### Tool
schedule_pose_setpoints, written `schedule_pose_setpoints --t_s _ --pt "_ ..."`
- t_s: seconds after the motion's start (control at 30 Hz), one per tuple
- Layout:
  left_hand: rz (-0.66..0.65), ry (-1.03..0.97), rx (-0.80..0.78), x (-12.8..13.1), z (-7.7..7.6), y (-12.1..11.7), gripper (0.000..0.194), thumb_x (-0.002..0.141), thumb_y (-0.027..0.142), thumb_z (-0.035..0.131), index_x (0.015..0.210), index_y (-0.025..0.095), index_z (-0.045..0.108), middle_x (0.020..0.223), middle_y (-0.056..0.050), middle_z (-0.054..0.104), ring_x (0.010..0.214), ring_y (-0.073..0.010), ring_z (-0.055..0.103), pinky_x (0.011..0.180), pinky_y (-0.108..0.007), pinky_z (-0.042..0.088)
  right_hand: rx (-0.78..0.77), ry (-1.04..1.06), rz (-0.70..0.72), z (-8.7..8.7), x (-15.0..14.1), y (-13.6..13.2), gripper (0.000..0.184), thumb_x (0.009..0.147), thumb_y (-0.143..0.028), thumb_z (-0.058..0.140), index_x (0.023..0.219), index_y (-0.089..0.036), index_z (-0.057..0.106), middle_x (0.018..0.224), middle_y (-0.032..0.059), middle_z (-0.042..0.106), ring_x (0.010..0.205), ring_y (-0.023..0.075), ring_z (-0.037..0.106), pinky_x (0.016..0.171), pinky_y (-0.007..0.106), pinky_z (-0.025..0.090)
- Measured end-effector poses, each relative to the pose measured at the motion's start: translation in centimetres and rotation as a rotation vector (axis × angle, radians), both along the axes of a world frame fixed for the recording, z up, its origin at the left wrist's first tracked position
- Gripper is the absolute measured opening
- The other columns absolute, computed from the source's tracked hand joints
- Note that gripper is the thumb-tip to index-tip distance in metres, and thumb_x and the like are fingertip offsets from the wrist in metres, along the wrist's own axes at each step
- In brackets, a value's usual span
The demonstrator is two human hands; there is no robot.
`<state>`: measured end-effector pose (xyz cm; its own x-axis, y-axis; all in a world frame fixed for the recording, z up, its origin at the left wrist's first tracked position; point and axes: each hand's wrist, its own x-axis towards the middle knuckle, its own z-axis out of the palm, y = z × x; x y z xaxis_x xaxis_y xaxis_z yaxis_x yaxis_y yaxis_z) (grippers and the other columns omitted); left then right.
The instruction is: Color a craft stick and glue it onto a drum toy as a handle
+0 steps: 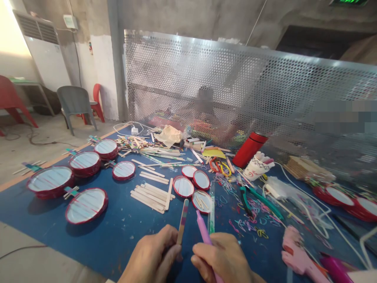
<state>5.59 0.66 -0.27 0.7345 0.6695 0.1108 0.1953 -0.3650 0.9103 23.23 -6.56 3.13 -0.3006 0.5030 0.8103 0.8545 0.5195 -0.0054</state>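
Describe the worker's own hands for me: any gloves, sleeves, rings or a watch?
Both the left hand and the right hand are bare: no gloves, no rings visible. Only hands and a little wrist show at the bottom edge; no sleeve or watch appears there.

**Wood, plastic and steel on matt blue**

Your left hand [153, 257] pinches a flat wooden stick [182, 221] streaked with paint; your right hand [224, 259] holds a smooth pink plastic marker [203, 232]. At 12 o'clock lie bare, pale wooden sticks [151, 194] on the matt, paint-flecked blue counter [118, 236]. Behind stands a shiny perforated metal screen [235, 78]; at 1 o'clock, a glossy red flask [249, 149].
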Motion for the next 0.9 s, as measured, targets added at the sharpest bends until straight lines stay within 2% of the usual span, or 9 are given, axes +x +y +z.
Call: schedule_pose_setpoints --t_s 0.1,0.23,0.4,0.57,0.7,0.83,0.9 --pt "-0.009 0.011 -0.005 -0.06 0.20 0.01 0.014 0.091 0.019 0.045 0.078 0.023 0.047 0.064 0.007 0.058 0.038 -0.0053 0.045 0.038 -0.012 0.033 -0.009 0.009 -0.003 -0.19 -0.06 0.23 0.022 0.098 -0.021 0.043 0.084 -0.017 0.058 0.050 -0.0047 0.052 0.044 0.0085 0.048 0.053 0.020 0.043" --pt "-0.012 0.030 -0.012 -0.13 0.35 -0.01 0.014 0.091 0.019 0.044 0.078 0.023 0.046 0.063 0.007 0.057 0.038 -0.0057 0.045 0.039 -0.012 0.033 0.115 0.030 0.031 -0.37 -0.08 0.53 0.024 0.098 -0.022 0.041 0.080 -0.018 0.057 0.048 -0.0055 0.051 0.041 0.0075 0.047 0.050 0.019 0.040" --pt "-0.023 0.043 -0.004 -0.08 0.17 0.00 0.013 0.092 0.020 0.043 0.080 0.023 0.046 0.062 0.007 0.056 0.038 -0.0058 0.045 0.039 -0.013 0.032 -0.009 0.017 0.007 -0.14 -0.08 0.06 0.022 0.098 -0.021 0.042 0.083 -0.016 0.058 0.051 -0.0042 0.052 0.044 0.0089 0.048 0.054 0.021 0.043" --pt "0.000 0.028 0.029 0.04 0.09 -0.01 0.013 0.090 0.020 0.043 0.078 0.022 0.047 0.063 0.007 0.060 0.041 -0.0063 0.046 0.041 -0.013 0.032 -0.024 0.024 -0.019 -0.08 -0.13 -0.15 0.024 0.098 -0.022 0.043 0.081 -0.017 0.059 0.050 -0.0041 0.053 0.045 0.0088 0.050 0.055 0.021 0.044" --pt "0.037 0.025 0.070 0.13 0.24 -0.15 0.014 0.088 0.019 0.046 0.075 0.022 0.046 0.057 0.007 0.056 0.047 -0.0081 0.047 0.045 -0.014 0.031 -0.013 0.017 0.008 -0.21 -0.03 0.06 0.021 0.097 -0.020 0.043 0.083 -0.017 0.058 0.050 -0.0048 0.051 0.045 0.0088 0.047 0.054 0.021 0.042" --pt "0.050 0.026 0.060 0.20 0.30 -0.26 0.013 0.086 0.020 0.047 0.073 0.022 0.045 0.056 0.008 0.052 0.046 -0.0080 0.043 0.044 -0.015 0.030 -0.011 0.014 0.050 -0.19 0.04 0.21 0.020 0.098 -0.019 0.042 0.084 -0.017 0.057 0.049 -0.0061 0.048 0.042 0.0081 0.039 0.049 0.022 0.036" --pt "0.055 0.033 0.045 0.22 0.26 -0.27 0.013 0.086 0.021 0.046 0.073 0.023 0.045 0.056 0.008 0.051 0.044 -0.0081 0.042 0.043 -0.016 0.029 -0.007 0.011 0.032 -0.14 0.01 0.22 0.022 0.098 -0.020 0.042 0.083 -0.017 0.058 0.050 -0.0057 0.048 0.043 0.0082 0.040 0.050 0.022 0.037"
